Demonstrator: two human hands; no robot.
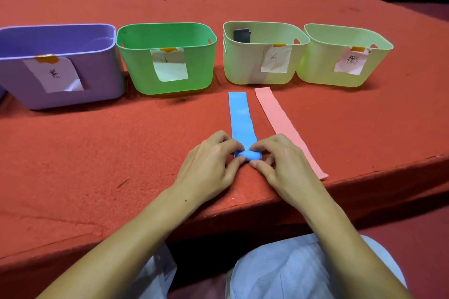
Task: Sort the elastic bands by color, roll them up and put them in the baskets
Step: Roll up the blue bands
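Both hands pinch the rolled near end of the blue band [243, 119]: left hand [209, 165], right hand [281, 165]. To roll well, keep the edges even and tight. Pink band [281, 124] lies just right; four baskets stand far on the worktop [97, 153], none blocking.

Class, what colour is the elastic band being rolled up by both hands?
Blue: the elastic band is blue, seen best in the head view.
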